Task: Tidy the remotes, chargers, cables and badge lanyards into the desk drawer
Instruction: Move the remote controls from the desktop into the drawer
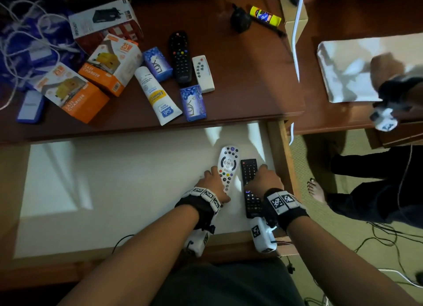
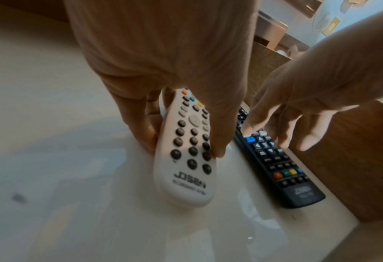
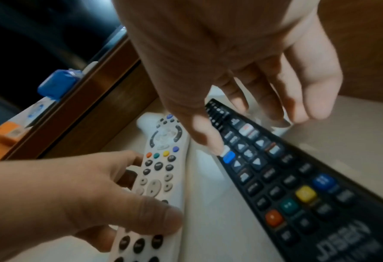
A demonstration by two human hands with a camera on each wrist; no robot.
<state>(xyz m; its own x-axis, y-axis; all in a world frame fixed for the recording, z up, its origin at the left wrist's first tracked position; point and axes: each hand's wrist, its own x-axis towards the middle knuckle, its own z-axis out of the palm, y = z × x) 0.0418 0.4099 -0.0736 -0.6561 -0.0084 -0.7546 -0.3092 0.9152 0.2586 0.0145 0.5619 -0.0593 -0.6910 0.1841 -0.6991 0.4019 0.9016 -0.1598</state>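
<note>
The desk drawer (image 1: 114,191) is pulled out, its pale bottom showing. A white remote (image 1: 227,166) and a long black remote (image 1: 250,186) lie side by side at its right end. My left hand (image 1: 214,183) grips the white remote (image 2: 183,177) by its edges, thumb on one side and fingers on the other. My right hand (image 1: 263,178) hovers over the black remote (image 3: 287,186) with fingers spread and loose; only the thumb tip touches its buttons. On the desk lie a black remote (image 1: 180,56), a small white remote (image 1: 203,73), two orange charger boxes (image 1: 112,64) and white cables (image 1: 27,38).
Two blue soap boxes (image 1: 158,64), a white tube (image 1: 158,95), a glue stick (image 1: 265,16) and a printed carton (image 1: 105,17) also lie on the desk. The drawer's wooden right wall (image 1: 283,157) stands close by the black remote. Another person's bare foot (image 1: 317,191) is on the floor to the right.
</note>
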